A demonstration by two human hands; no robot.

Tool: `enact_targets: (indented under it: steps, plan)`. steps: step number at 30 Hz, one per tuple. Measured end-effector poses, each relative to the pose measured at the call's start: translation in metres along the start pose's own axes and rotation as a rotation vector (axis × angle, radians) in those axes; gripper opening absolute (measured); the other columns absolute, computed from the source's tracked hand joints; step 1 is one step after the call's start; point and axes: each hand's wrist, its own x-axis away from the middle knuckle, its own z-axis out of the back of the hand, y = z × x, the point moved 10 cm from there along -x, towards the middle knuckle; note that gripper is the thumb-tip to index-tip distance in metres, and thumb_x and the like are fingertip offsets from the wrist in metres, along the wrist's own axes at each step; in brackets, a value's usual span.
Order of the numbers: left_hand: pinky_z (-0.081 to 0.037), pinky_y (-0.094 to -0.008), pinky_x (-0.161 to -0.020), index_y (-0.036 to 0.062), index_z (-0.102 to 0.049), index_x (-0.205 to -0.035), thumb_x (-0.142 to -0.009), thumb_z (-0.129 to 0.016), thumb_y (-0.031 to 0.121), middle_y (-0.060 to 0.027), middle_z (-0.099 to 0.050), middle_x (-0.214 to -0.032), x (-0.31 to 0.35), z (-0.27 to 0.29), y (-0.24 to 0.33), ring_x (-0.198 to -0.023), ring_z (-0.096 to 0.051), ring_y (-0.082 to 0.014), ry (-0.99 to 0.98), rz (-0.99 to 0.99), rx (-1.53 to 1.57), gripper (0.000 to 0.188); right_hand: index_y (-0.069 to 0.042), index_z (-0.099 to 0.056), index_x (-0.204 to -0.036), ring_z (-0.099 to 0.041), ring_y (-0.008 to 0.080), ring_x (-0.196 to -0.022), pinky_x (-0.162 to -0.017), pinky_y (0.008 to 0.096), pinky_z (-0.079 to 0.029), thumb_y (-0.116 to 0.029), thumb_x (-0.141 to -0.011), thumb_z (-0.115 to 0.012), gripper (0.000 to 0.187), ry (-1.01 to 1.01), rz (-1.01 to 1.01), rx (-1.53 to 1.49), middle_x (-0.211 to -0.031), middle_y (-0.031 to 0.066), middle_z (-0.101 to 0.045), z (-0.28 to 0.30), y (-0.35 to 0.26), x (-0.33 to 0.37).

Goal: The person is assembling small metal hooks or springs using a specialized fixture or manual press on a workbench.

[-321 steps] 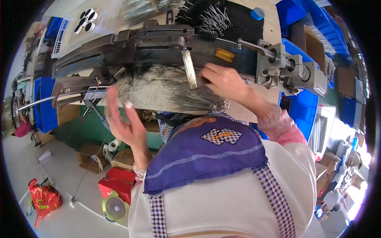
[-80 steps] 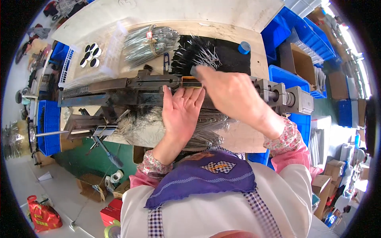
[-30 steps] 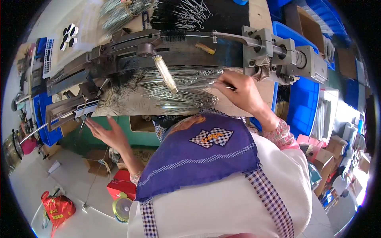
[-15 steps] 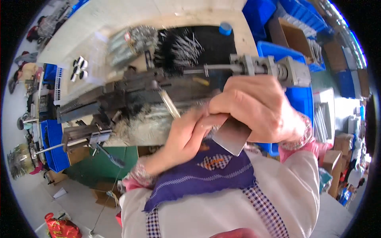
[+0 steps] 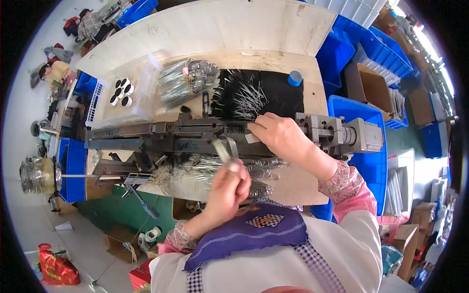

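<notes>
My left hand (image 5: 227, 188) is closed in front of the long metal machine (image 5: 171, 129), its thumb and fingers around a pale yellowish handle (image 5: 222, 150) blurred by motion. What the handle's upper end meets is unclear. Further right, my right hand (image 5: 283, 134) reaches over the machine with its fingers pinched together. A small corner of a flat metal plate (image 5: 252, 138) shows under those fingertips; the rest is hidden. Dark bristles (image 5: 237, 128) lie along the machine beside the fingertips. Loose wire pieces with looped ends (image 5: 264, 171) lie along the machine's near side.
Behind the machine, thin wire brushes (image 5: 249, 97) lie on a black mat (image 5: 288, 105) with a blue round container (image 5: 295, 78). Bundled wires (image 5: 188, 80) and a clear bin (image 5: 141, 100) stand left of it. Blue crates (image 5: 359, 110) line the right side.
My hands have moved apart. The right one has gone up to the machine with the plate, now mostly covered. My left hand has lowered slightly and closed around the pale handle.
</notes>
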Motion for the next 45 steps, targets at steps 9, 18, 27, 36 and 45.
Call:
enact_targets:
  steps: [9, 18, 27, 36, 45]
  plan:
    - [-0.025, -0.0207, -0.033, 0.0098, -0.065, -0.094, -0.102, -0.041, 0.024, 0.0026, -0.046, -0.068, 0.038, 0.088, 0.055, -0.040, -0.033, -0.0036, -0.183, -0.163, 0.828, 0.029, -0.003, -0.053, -0.075, -0.059, 0.0256, -0.073, -0.062, 0.0351, -0.052, -0.004, -0.068, -0.061, 0.011, 0.015, -0.023, -0.080, -0.077, 0.0097, -0.053, 0.009, -0.015, 0.005]
    - [-0.047, -0.0377, -0.056, 0.0003, -0.068, -0.086, -0.086, -0.062, 0.017, -0.0203, -0.062, -0.070, -0.048, -0.053, 0.010, -0.060, -0.061, -0.0344, -0.341, -0.512, -1.201, 0.018, -0.005, -0.068, -0.080, -0.066, 0.0310, -0.076, -0.063, 0.0386, -0.054, -0.023, -0.080, -0.066, 0.018, -0.073, -0.177, 0.062, -0.087, 0.0142, -0.063, -0.008, 0.048, -0.044]
    - [-0.053, -0.0382, -0.058, 0.0088, -0.065, -0.071, -0.073, -0.062, 0.010, -0.0056, -0.063, -0.071, -0.048, -0.073, 0.079, -0.068, -0.064, -0.0243, -0.110, -1.080, -1.791, 0.003, -0.003, -0.061, -0.078, -0.062, 0.0316, -0.075, -0.068, 0.0403, -0.051, -0.018, -0.076, -0.067, 0.017, -0.005, 0.029, -0.245, -0.078, 0.0113, -0.059, -0.001, 0.021, -0.019]
    - [-0.048, -0.0300, -0.058, -0.0011, -0.066, -0.100, -0.080, -0.063, -0.006, -0.0110, -0.064, -0.086, 0.050, -0.022, 0.128, -0.069, -0.060, -0.0215, 0.191, -1.546, -1.300, 0.020, -0.002, -0.065, -0.085, -0.064, 0.0316, -0.076, -0.069, 0.0387, -0.052, -0.015, -0.080, -0.067, 0.015, 0.229, -0.039, -0.411, -0.079, 0.0128, -0.065, -0.017, 0.012, -0.046]
    - [-0.030, -0.0224, -0.036, 0.0012, -0.064, -0.089, -0.098, -0.036, 0.054, -0.0028, -0.041, -0.054, -0.029, 0.032, 0.031, -0.043, -0.035, -0.0113, -0.448, 0.148, 0.838, 0.061, -0.005, -0.071, -0.088, -0.065, 0.0344, -0.079, -0.075, 0.0410, -0.052, -0.019, -0.078, -0.069, 0.017, 0.016, -0.180, -0.491, -0.082, 0.0161, -0.067, -0.051, 0.025, -0.055]
